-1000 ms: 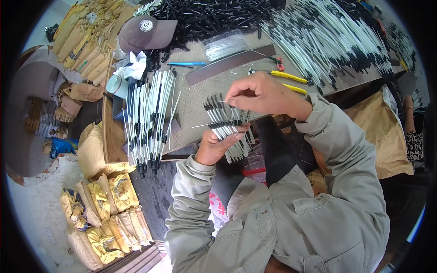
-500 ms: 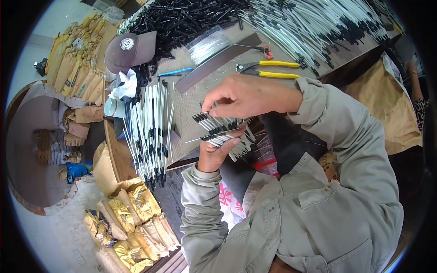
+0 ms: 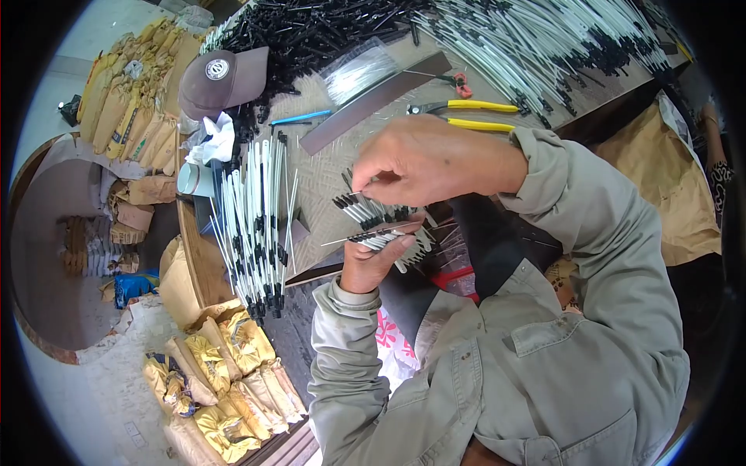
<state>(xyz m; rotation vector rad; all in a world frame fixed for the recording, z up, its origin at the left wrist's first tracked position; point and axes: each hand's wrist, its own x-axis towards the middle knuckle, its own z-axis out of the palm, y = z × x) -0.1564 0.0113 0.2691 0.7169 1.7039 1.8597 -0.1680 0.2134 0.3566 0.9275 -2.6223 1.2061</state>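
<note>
The bunch of white sticks with black ends (image 3: 359, 208) is in the left hand (image 3: 367, 266), by the near edge of the table (image 3: 320, 177). The table is the biggest thing here. A big heap of white sticks (image 3: 536, 46) lies at its far right, and a heap of black pieces (image 3: 334, 29) is at the back. A smaller pile of sticks (image 3: 260, 221) hangs over the near edge on the left. Next come a brown cap (image 3: 225, 84) and yellow-handled pliers (image 3: 483, 105). The right hand (image 3: 423, 159) was up higher a second ago; now it is down close to the black ends, finger and thumb pinched together. The left hand is still closed around the bunch. A thin rod (image 3: 334, 242) pokes out to the left, as before. What the right fingers pinch is too tiny to tell.
</note>
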